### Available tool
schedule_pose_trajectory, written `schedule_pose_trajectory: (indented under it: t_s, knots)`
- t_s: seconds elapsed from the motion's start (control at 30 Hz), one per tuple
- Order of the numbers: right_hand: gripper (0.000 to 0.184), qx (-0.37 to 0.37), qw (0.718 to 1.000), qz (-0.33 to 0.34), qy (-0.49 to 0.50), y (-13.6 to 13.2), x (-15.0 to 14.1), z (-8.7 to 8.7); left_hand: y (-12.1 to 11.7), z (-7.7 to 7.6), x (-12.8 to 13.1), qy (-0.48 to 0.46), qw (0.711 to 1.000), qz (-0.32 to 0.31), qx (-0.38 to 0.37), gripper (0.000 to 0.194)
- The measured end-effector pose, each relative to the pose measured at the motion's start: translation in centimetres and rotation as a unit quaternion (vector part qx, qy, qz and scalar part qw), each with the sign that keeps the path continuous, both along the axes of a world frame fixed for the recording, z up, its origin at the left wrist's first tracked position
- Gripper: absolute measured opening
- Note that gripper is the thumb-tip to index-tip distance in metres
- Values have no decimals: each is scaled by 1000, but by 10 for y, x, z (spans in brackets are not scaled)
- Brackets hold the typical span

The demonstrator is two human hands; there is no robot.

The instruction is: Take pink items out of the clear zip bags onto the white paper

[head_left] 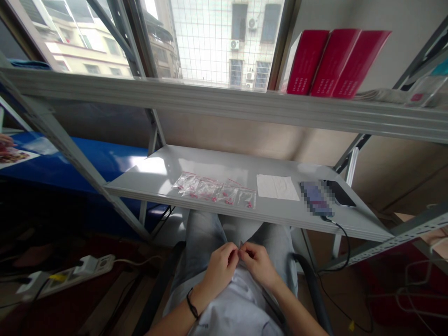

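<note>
My left hand (222, 262) and my right hand (257, 262) meet over my lap, below the shelf's front edge. Both are closed, with thumbs and forefingers pinched together and the fingertips almost touching. A tiny pale sliver shows between the fingertips, too small to name. Beyond the hands, several clear zip bags (206, 189) with small red pieces inside lie in an overlapping row on the grey shelf (224, 163). To their right is a white paper sheet (277, 186).
A phone with a blurred screen (317, 198) and a dark phone (339, 192) lie at the right; a black cable (345, 231) hangs over the edge. Red boxes (336, 63) stand on the upper shelf (224, 105). A power strip (75, 275) lies lower left, and another person's hand (5, 141) shows far left.
</note>
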State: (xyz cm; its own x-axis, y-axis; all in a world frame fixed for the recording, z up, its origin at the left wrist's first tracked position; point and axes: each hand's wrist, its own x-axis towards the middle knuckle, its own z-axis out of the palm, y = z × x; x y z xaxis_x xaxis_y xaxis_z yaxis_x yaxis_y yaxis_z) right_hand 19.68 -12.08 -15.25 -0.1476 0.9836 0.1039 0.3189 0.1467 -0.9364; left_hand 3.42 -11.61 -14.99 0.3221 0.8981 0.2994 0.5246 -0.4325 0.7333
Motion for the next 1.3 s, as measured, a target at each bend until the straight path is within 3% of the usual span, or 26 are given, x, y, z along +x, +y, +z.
schedule_pose_trajectory:
  t_s: [0.17,0.27,0.47,0.6,0.7,0.87,1.1,1.2,1.3]
  knots:
    - [21,31,991,-90,-89,2,-2,-3,5,-9,-1,39,998,43,40,21]
    - [20,20,991,-101,-91,6,2,-4,9,-10,-3,43,997,52,36,22]
    - [5,39,995,-69,-53,5,5,-7,9,-11,0,49,998,38,30,27]
    - [19,137,975,54,-169,0,12,-1,8,-12,0,52,997,45,45,29]
    - [25,166,946,82,-268,-3,17,4,5,-9,0,69,995,21,72,28]
    - [19,154,931,51,-327,-2,13,4,0,-4,1,113,985,-30,126,25]
    - [17,123,901,36,-414,-4,11,7,1,-8,2,117,986,-33,111,24]
    - [29,97,908,28,-407,-8,17,13,-2,-2,2,67,992,-36,97,23]
    - [37,80,932,23,-354,-12,26,22,-10,10,-2,0,995,-59,80,23]
